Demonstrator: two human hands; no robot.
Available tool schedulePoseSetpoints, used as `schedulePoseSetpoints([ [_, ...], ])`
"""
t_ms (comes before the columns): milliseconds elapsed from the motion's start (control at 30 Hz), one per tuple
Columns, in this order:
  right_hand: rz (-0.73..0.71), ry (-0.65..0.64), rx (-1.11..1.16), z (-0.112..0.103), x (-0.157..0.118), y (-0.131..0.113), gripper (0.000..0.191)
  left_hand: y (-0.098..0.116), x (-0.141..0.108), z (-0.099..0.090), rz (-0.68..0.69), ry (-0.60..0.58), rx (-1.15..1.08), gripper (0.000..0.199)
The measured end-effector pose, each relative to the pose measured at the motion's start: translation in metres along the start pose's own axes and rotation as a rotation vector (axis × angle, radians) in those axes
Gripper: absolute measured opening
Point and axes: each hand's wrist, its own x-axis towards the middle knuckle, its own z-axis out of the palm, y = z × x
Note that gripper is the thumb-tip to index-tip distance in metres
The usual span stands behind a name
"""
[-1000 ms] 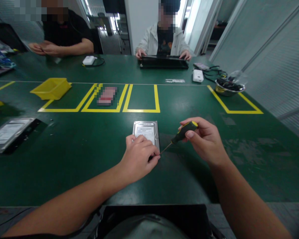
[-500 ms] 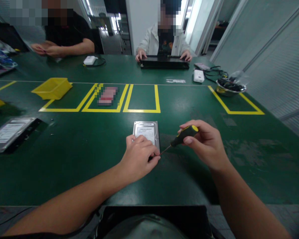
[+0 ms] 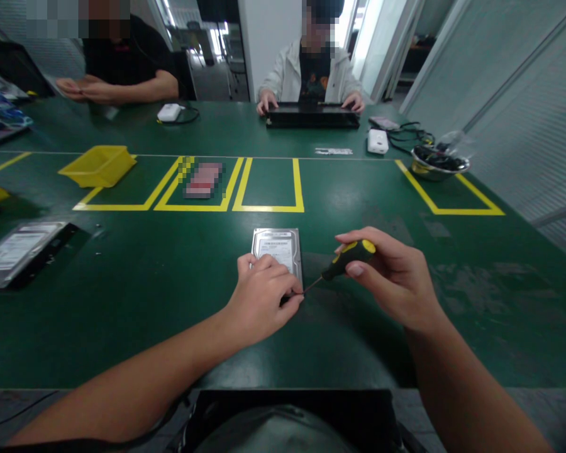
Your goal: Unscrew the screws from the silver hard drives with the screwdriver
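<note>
Clock centred on silver drive [image 3: 274, 242]. 9 o'clock, well apart: second drive [image 3: 21, 255], black along one side, untouched by either hand; small loose bits [image 3: 98, 253] beside it, too small to identify. From there to 7 o'clock, broad green worktop [image 3: 136, 296], ample room for sliding or setting down. 10 o'clock: yellow bin [image 3: 106, 175], contents not visible. 11 o'clock: pixelated pinkish item [image 3: 204, 180] inside yellow tape [image 3: 191, 207]. Middle: silver drive flat, label up, apparently whole. 6 o'clock: left hand [image 3: 265, 296], grip clasped over near part, thumb and forefinger together by near right edge; anything pinched there hidden. Near worktop edge beyond, well apart from drive. 5 o'clock: tip of screwdriver [image 3: 349, 258] at those fingertips, shaft slanting up toward 3. Probably mid-step at this one spot; finished or remaining spots, cannot tell. 3 o'clock: right hand [image 3: 396, 270], grip pinching handle between thumb and fingers. More open room at 4, enough for wrist turning. 2 o'clock: metal bowl [image 3: 427, 173] of dark items, unlikely obstacle.
</note>
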Motion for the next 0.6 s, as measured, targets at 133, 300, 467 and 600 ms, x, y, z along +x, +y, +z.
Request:
schedulePoseSetpoints([
  [133,-0.06,-0.041,-0.119,-0.001,0.002,-0.004,0.039,0.0,0.0,0.0,0.0,-0.006,0.003,0.005],
  [300,-0.119,-0.06,-0.082,0.0,0.002,-0.011,0.049,0.0,0.0,0.0,0.001,-0.012,0.016,0.007],
  [467,-0.132,-0.23,-0.084,-0.002,0.004,-0.024,0.039,-0.001,0.0,0.0,0.003,-0.014,0.023,0.008],
  [600,-0.127,-0.253,-0.212,0.0,0.01,-0.038,0.035,-0.001,-0.001,0.0,0.01,0.0,0.024,0.01],
])
